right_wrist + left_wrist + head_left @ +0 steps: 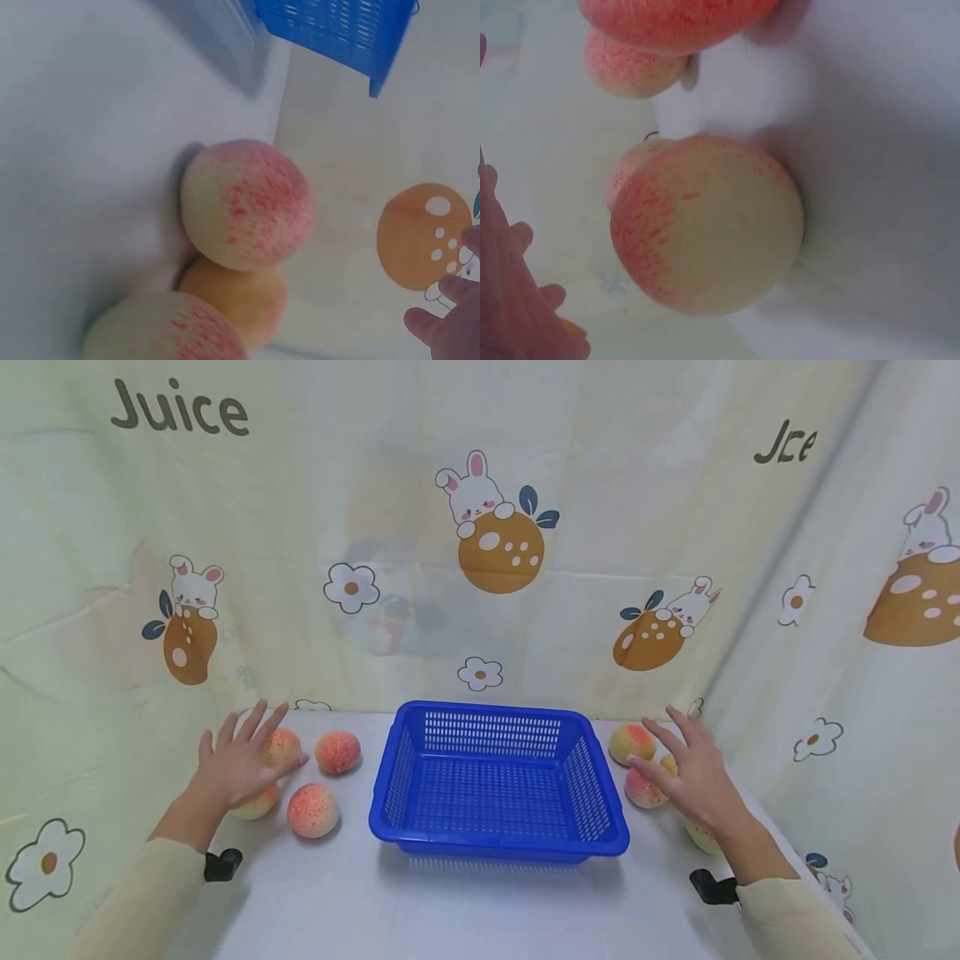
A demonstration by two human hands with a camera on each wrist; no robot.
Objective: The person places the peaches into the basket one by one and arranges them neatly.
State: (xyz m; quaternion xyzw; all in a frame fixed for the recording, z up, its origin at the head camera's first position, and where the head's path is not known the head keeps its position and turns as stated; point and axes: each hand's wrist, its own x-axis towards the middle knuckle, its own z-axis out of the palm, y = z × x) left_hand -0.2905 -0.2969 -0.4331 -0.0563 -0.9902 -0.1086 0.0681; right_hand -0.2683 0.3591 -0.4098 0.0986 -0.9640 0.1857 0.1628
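Observation:
My left hand (238,766) hovers with spread fingers over the peaches on the left side and holds nothing. Partly behind it are a back peach (282,747) and a front peach (257,803). To its right lie a redder peach (337,752) and a pink-and-cream peach (312,811). In the left wrist view a pale peach (712,225) fills the middle, apart from the fingers. On the other side, my right hand (697,777) is spread above more peaches, also holding nothing. A yellow-red peach (630,744) and a pink peach (643,788) sit by its thumb; others are partly hidden beneath it.
Between the hands stands a blue plastic basket (498,847) with perforated walls and nothing inside. A white cloth (480,918) covers the table. Printed curtains (405,643) enclose the back and both sides, close behind the basket and peaches.

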